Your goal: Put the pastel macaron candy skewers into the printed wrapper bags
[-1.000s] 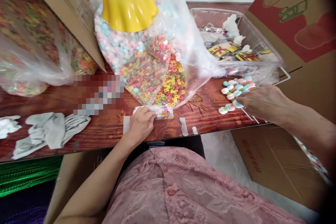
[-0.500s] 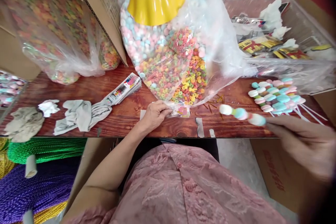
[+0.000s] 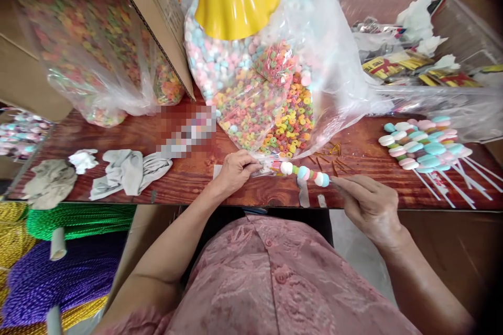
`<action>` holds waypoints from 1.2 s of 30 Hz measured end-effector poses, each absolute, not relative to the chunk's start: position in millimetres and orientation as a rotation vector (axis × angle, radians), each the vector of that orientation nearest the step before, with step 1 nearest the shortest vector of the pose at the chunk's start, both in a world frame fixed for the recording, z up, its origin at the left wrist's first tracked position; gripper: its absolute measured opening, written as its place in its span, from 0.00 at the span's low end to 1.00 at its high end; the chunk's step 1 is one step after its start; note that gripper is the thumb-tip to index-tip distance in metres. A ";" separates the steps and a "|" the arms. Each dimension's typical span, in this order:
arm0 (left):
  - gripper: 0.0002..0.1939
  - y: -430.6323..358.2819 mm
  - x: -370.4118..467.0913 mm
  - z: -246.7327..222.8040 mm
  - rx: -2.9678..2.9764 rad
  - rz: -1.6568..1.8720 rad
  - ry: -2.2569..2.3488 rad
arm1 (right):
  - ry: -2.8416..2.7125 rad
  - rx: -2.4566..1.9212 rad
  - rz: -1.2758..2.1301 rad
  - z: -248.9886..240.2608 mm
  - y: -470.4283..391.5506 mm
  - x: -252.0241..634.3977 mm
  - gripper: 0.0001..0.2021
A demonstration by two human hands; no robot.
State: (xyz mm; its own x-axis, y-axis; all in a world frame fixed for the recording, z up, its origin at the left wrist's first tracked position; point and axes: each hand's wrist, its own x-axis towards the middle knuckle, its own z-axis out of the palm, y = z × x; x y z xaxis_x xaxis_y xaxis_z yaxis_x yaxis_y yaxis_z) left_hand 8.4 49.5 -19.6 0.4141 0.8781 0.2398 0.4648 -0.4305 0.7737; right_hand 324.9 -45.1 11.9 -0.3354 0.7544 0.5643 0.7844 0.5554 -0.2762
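My left hand [image 3: 236,171] rests at the table's front, its fingers pinched on the edge of a small clear wrapper [image 3: 267,167]. My right hand [image 3: 365,204] is closed on the near end of a candy skewer [image 3: 304,173] with white, blue, pink and small coloured pieces. The skewer's far end is at the wrapper's right side; whether it is inside is too small to tell. Behind the wrapper lies a large clear bag of ring candies [image 3: 288,120] and marshmallows [image 3: 216,63]. A pile of finished-looking skewers [image 3: 426,146] lies to the right, with white sticks showing.
A yellow fluted bowl [image 3: 236,0] sits upside down on the bag. A clear bin [image 3: 404,94] holds packets at the back right. At left are a cardboard box [image 3: 157,15], grey cloth [image 3: 126,172] and crumpled tissue [image 3: 83,160]. Gold twist ties [image 3: 334,159] lie scattered behind my right hand.
My right hand has moved left from beside the pile, bringing the skewer to the wrapper. My left hand keeps its pinch at nearly the same place. The view has shifted slightly.
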 end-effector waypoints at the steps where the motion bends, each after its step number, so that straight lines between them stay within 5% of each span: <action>1: 0.07 49.5 8.6 -19.5 2.057 0.866 1.131 | -2.168 -1.219 -0.118 12.8 -45.5 325.2 0.15; 12: 0.10 47.8 8.7 -21.3 2.081 0.899 1.101 | -2.263 -1.139 -0.453 21.3 -53.9 322.6 0.19; 19: 0.11 44.6 6.5 -22.2 2.385 0.797 1.024 | -2.223 -1.347 0.042 26.0 -38.8 328.0 0.09; 26: 0.15 44.7 3.3 -22.7 2.690 0.727 0.891 | -2.002 -1.545 0.818 45.1 -2.8 333.2 0.10; 36: 0.18 51.2 -2.8 -14.6 2.834 0.516 0.761 | -2.197 -1.505 0.813 64.4 22.5 343.9 0.11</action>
State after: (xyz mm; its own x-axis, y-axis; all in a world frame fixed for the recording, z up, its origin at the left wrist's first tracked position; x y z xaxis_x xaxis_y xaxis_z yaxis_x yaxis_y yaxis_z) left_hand -2.8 51.2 -14.6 0.8109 0.5106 0.2859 0.4546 -0.8573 0.2415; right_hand 343.9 22.5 64.4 -0.3712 0.9280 -0.0302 0.7241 0.2690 -0.6351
